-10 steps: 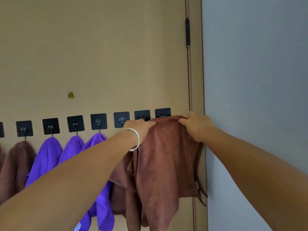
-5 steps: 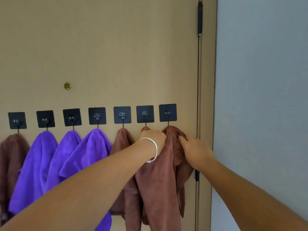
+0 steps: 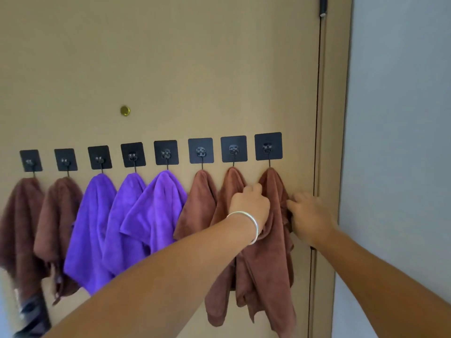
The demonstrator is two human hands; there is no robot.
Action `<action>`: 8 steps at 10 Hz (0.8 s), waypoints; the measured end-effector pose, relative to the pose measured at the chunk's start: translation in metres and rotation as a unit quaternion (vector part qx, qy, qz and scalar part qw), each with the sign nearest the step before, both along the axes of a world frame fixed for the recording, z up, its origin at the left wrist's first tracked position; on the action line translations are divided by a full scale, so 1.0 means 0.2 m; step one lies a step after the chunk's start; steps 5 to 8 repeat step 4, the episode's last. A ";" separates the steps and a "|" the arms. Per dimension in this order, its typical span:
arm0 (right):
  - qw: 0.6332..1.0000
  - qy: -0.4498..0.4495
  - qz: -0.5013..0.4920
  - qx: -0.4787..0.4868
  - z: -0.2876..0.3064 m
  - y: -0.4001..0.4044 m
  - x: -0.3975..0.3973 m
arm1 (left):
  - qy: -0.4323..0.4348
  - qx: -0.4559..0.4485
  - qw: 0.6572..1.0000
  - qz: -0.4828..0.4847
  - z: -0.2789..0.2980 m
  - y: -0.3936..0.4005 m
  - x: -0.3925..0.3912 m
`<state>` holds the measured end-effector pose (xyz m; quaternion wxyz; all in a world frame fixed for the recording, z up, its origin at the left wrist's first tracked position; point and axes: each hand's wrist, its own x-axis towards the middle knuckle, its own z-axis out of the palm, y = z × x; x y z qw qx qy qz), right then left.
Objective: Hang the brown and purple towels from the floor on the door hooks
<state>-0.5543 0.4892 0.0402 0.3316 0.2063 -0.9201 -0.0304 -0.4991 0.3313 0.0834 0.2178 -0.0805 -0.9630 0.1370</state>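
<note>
Now the last brown towel [image 3: 271, 240] hangs between your hands. Your left hand [image 3: 249, 206] pinches it at nine o'clock; your right hand [image 3: 310, 215], fingers curled, grips its three o'clock edge.

A single head-worn wide-angle view looks straight ahead at a tan door [image 3: 170, 57], close enough that both forearms reach into the frame from the lower edge. The row of black hooks [image 3: 200, 150] runs across the middle of the frame, tilting slightly up toward the right. A grey wall [image 3: 400, 142] fills the right edge. No second view shares the scene.
</note>
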 end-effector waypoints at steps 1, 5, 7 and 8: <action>0.999 -0.021 -0.020 0.013 0.02 -0.02 0.04 | 0.058 -0.087 0.993 -0.048 -0.01 -0.05 0.04; 0.985 0.090 -0.124 -0.075 0.11 -0.15 0.28 | 0.128 -0.027 0.981 -0.146 -0.02 -0.49 0.22; 0.985 0.090 -0.124 -0.075 0.11 -0.15 0.28 | 0.128 -0.027 0.981 -0.146 -0.02 -0.49 0.22; 0.985 0.090 -0.124 -0.075 0.11 -0.15 0.28 | 0.128 -0.027 0.981 -0.146 -0.02 -0.49 0.22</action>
